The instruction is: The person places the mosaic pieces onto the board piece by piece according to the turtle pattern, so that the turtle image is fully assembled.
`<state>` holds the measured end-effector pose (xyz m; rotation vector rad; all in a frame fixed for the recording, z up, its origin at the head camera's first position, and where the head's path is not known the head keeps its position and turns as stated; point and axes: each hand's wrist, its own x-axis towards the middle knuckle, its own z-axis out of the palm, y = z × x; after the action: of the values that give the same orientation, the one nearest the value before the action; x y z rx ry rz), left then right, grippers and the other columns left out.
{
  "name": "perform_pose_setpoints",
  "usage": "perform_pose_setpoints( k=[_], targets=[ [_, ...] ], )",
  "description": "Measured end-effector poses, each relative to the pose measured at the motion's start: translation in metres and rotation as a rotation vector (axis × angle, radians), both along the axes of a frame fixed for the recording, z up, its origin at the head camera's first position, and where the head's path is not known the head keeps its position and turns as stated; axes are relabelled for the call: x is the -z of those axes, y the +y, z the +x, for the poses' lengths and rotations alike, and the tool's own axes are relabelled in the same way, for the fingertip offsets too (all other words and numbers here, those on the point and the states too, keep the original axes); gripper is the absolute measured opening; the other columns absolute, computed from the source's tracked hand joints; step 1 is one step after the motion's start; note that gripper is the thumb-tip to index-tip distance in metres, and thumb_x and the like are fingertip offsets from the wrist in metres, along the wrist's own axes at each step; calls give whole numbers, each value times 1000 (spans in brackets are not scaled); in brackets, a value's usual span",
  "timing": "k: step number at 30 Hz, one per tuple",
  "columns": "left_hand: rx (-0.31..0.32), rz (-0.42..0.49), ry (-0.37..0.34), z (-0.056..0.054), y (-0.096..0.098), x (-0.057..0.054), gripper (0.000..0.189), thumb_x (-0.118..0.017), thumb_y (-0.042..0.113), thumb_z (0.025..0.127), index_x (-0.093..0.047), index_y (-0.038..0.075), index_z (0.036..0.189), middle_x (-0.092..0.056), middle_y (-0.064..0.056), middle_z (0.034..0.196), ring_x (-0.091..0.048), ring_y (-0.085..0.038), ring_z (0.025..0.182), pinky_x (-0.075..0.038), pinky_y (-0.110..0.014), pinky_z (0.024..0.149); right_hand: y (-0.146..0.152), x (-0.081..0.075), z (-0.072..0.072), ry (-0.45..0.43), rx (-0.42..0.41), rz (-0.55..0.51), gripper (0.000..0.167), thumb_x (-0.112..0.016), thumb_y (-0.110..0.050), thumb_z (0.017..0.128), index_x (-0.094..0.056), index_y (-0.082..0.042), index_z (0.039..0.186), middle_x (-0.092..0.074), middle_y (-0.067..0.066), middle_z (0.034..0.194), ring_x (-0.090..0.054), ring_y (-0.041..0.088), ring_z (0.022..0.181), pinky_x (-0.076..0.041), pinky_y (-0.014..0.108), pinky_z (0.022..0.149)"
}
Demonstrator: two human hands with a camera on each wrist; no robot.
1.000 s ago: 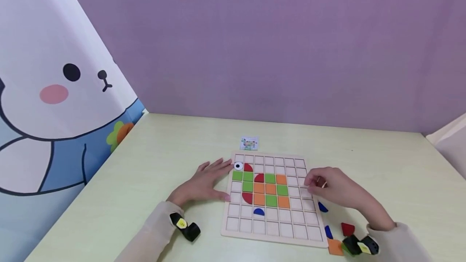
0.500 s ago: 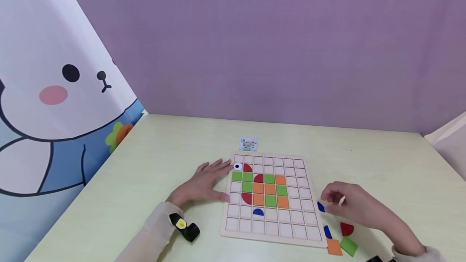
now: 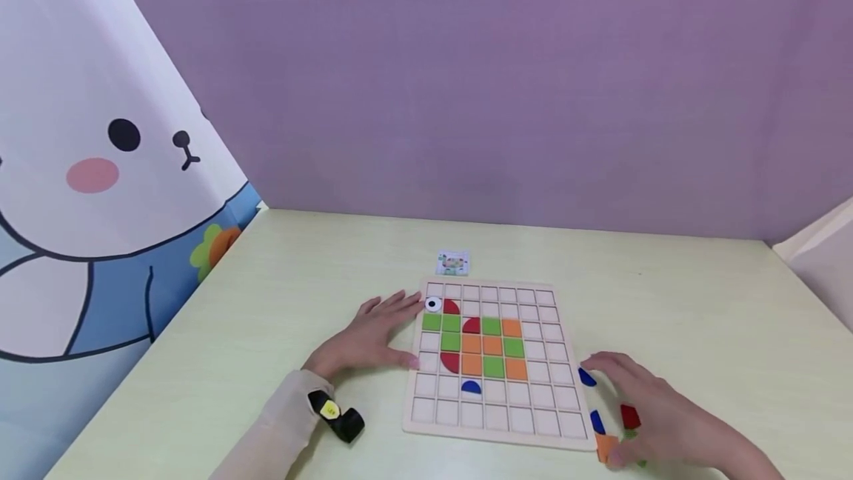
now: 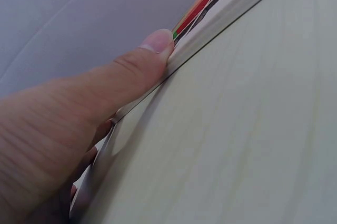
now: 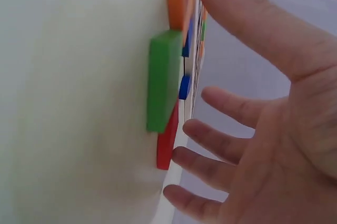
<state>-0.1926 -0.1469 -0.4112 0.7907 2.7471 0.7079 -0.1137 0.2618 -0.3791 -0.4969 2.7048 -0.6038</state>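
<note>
A wooden grid board (image 3: 423,410) lies on the table. On it are an eye disc (image 3: 433,304), several green and orange squares, red quarter-round tiles and a blue half-round tile (image 3: 471,387). My left hand (image 3: 369,335) lies spread along the board's left side, its thumb (image 4: 158,45) touching the edge. Off the lower right corner, my right hand (image 3: 673,417) hovers with fingers apart and nothing in it. Beneath and beside it are a loose orange tile (image 3: 605,449), a green tile (image 5: 164,81), a red tile (image 3: 629,415) and blue tiles (image 3: 597,422). The thumb overlaps the orange tile in the head view.
A small picture card (image 3: 453,263) lies just behind the board. The pale table (image 3: 333,258) extends to a purple backdrop (image 3: 500,95). At the left hangs a cloth with a cartoon animal (image 3: 126,206).
My right hand has moved from the board's right edge down and right to the loose tiles, its curled fingers spreading apart. My left hand and the board stay in place.
</note>
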Motion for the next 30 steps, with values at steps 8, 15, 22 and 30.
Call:
perform_pose_setpoints(
  k=[8, 15, 22, 30],
  targets=[
    [3, 8, 3, 0, -1, -1, 95, -67, 63, 76, -29, 19, 151, -22, -1, 159, -9, -28, 149, -6, -56, 117, 0, 3, 4, 10, -2, 5, 97, -89, -34, 58, -40, -23, 141, -33, 5, 148, -43, 30, 121, -48, 52, 90],
    [-1, -2, 5, -1, 0, 2, 95, -67, 63, 76, -28, 21, 151, -22, 0, 159, -9, -26, 149, -6, -55, 117, 4, 3, -2, 110, -37, -12, 72, -84, -35, 67, -53, -24, 131, -48, 5, 140, -47, 28, 122, -51, 37, 90],
    [-19, -12, 9, 0, -2, 3, 95, -68, 62, 76, -26, 23, 152, -20, 4, 159, -8, -23, 149, -5, -53, 118, 0, 4, -14, 262, -59, -39, 46, -82, -24, 72, -63, -21, 114, -60, -8, 118, -57, 21, 109, -51, 34, 90],
    [-15, 6, 4, 2, 0, 0, 94, -68, 60, 76, -27, 22, 151, -21, 2, 159, -9, -25, 149, -5, -54, 118, -3, 7, -28, 273, -12, -111, 34, -82, -12, 72, -66, -15, 102, -61, -9, 97, -52, 4, 83, -50, 22, 71]
  ],
)
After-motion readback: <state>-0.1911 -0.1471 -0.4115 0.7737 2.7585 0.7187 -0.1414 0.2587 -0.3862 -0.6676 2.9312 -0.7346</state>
